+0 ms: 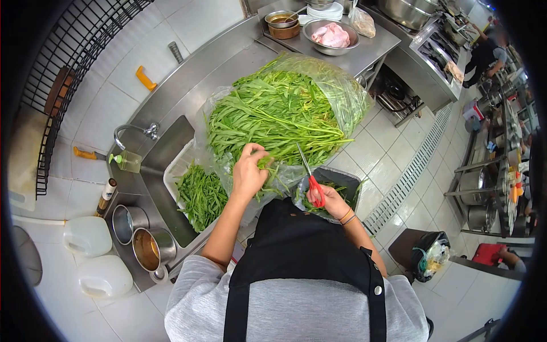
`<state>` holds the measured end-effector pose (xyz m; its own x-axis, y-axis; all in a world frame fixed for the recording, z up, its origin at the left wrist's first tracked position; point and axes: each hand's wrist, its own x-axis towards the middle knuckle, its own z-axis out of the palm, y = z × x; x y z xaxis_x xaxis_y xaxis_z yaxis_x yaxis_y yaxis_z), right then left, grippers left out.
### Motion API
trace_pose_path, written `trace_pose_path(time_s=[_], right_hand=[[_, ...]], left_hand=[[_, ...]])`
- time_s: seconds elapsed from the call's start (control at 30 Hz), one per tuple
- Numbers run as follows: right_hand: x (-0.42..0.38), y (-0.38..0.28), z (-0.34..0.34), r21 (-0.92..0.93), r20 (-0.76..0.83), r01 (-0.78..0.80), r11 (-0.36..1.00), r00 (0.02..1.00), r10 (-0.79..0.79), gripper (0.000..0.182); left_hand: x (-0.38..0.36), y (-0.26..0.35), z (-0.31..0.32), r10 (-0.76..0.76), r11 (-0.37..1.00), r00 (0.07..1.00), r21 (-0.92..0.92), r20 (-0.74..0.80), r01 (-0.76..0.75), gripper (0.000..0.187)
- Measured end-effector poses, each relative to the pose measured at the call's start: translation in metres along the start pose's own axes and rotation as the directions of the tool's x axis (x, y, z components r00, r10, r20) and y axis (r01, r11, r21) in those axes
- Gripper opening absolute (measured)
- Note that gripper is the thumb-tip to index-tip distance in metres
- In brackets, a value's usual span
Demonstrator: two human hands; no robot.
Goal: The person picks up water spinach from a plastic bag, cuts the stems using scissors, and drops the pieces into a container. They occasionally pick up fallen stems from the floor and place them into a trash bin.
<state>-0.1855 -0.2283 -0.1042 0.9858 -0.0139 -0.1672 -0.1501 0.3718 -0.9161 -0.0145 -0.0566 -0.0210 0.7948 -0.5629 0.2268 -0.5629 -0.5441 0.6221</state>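
Observation:
A large heap of leafy green stems (273, 108) lies in a clear plastic bag (347, 94) on the steel counter. My left hand (250, 171) is at the near edge of the heap, its fingers closed around some green stems. Red-handled scissors (315, 191) are in my right hand (329, 200), blades pointing up toward the heap. Below that hand is a dark bin (352, 185) with green pieces inside. Cut greens (200, 196) fill a white basket (172, 178) to the left, by the sink.
Left of the basket are a sink (171, 148), a faucet (134, 130), and metal pots (154, 249). A bowl (331, 50) of raw meat (331, 35) stands at the back. A trash bin (405, 248) is on the right floor. A person (487, 57) stands far right.

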Motion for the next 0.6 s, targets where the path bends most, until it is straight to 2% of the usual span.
trace_pose_path(time_s=[0.03,0.07,0.1,0.13,0.23,0.3,0.37,0.4,0.5,0.53,0.6], right_hand=[[-0.001,0.0,0.002,-0.069,-0.003,-0.006,0.998,1.0,0.006,0.038],[-0.001,0.004,0.002,-0.069,0.001,-0.007,0.998,1.0,0.007,0.038],[0.0,0.01,0.001,0.015,0.016,-0.019,1.0,1.0,0.019,0.042],[0.001,0.01,0.003,0.099,0.031,-0.033,0.995,0.999,0.03,0.046],[0.009,0.003,0.012,0.106,0.021,-0.076,0.991,0.997,0.074,0.054],[0.023,0.0,0.017,0.131,0.038,-0.105,0.986,0.994,0.101,0.056],[0.035,-0.002,0.021,0.155,0.051,-0.136,0.978,0.99,0.129,0.057],[0.04,-0.001,0.022,0.137,0.051,-0.154,0.978,0.988,0.149,0.057],[0.044,-0.008,0.031,0.136,0.054,-0.179,0.974,0.983,0.173,0.054],[0.045,-0.01,0.033,0.156,0.058,-0.188,0.97,0.982,0.181,0.052],[0.043,-0.008,0.035,0.13,0.062,-0.143,0.981,0.989,0.136,0.055]], left_hand=[[0.001,-0.006,-0.001,-0.003,1.0,1.0,0.002,-0.002,0.003,0.02],[0.004,-0.015,-0.001,-0.064,0.998,0.995,-0.021,-0.08,0.062,0.017],[0.008,-0.022,-0.002,-0.124,0.992,0.98,-0.048,-0.157,0.118,0.019],[0.011,-0.021,-0.008,-0.213,0.975,0.963,-0.091,-0.165,0.2,0.019],[0.023,-0.021,-0.019,-0.279,0.96,0.937,-0.028,-0.211,0.279,0.023],[0.031,-0.032,-0.012,-0.261,0.96,0.941,0.04,-0.217,0.276,0.027],[0.039,-0.035,-0.008,-0.144,0.973,0.978,0.158,-0.148,0.167,0.029],[0.042,-0.035,-0.007,-0.211,0.955,0.977,0.203,-0.045,0.215,0.031],[0.047,-0.045,0.003,-0.205,0.936,0.978,0.283,-0.045,0.209,0.028],[0.044,-0.042,0.001,-0.14,0.957,0.985,0.242,-0.096,0.16,0.025],[0.04,-0.044,-0.003,-0.103,0.974,0.988,0.192,-0.115,0.124,0.024]])
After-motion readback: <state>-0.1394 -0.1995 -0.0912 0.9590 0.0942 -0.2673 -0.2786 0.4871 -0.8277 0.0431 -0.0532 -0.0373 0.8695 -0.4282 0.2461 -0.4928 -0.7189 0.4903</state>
